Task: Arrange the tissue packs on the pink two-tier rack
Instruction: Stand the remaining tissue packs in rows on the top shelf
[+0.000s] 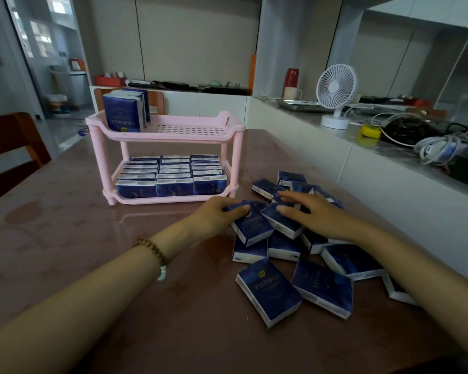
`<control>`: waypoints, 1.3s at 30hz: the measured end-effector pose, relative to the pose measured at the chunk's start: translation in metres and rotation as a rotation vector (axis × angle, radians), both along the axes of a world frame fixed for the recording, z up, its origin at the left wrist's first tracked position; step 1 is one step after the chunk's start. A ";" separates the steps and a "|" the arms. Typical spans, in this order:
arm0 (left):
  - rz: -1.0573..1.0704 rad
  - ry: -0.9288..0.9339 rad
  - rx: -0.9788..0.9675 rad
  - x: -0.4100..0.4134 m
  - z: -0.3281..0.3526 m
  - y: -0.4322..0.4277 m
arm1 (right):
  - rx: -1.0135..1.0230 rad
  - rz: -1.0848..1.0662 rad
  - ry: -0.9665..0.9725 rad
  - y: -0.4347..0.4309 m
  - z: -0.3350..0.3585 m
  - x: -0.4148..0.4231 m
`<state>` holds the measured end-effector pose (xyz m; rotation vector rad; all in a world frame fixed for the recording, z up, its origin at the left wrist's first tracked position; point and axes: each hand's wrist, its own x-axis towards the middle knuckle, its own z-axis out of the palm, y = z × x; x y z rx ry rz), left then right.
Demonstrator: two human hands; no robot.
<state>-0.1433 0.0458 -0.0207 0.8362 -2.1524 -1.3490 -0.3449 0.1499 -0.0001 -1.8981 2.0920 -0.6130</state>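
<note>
Blue tissue packs (268, 290) beside pink plastic two-tier rack (168, 130)
One pack (250, 228) is gripped by the left hand (216, 214), others touched by the right hand (316, 215).

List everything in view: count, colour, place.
Table: one, reddish brown.
Rack: one, pink, two tiers, far side of the table.
Upper-tier packs: several, dark blue, upright at its left end.
Lower-tier packs: three columns, dark blue, filling it.
Loose packs: over a dozen, dark blue, heaped right of the rack.
Fan: one, white, counter at right.
Cables: a tangle, white, same counter.
Chair: one, brown wood, left.
Bracelet: one, brown beads, left wrist.
Left hand: grips the held pack on the heap.
Right hand: fingers spread, resting on the heap.
</note>
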 end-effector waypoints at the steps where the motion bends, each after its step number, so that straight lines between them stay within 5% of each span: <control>1: 0.003 -0.029 -0.009 0.002 0.000 -0.002 | 0.036 -0.020 0.074 -0.001 0.001 -0.003; 7: 0.003 -0.105 0.084 0.018 0.005 -0.002 | 0.059 0.020 -0.099 0.001 0.005 -0.001; 13: 0.019 0.039 0.291 0.043 0.012 -0.003 | -0.315 -0.038 -0.639 -0.010 0.010 0.031; 19: 0.120 0.214 0.311 0.061 0.018 -0.005 | -0.359 -0.030 -0.860 -0.035 0.013 0.083; 22: 0.048 0.263 0.352 0.074 0.026 0.000 | -0.291 0.009 -0.803 -0.046 0.006 0.106; 28: 0.150 0.274 -0.081 0.117 0.031 -0.013 | -0.047 0.278 -0.855 -0.058 0.012 0.124; 31: 0.053 0.184 -0.311 0.133 0.032 -0.017 | -0.044 0.398 -0.646 -0.060 0.007 0.134; 39: 0.018 0.145 -0.336 0.146 0.003 -0.015 | -0.045 0.449 -0.560 -0.058 -0.010 0.149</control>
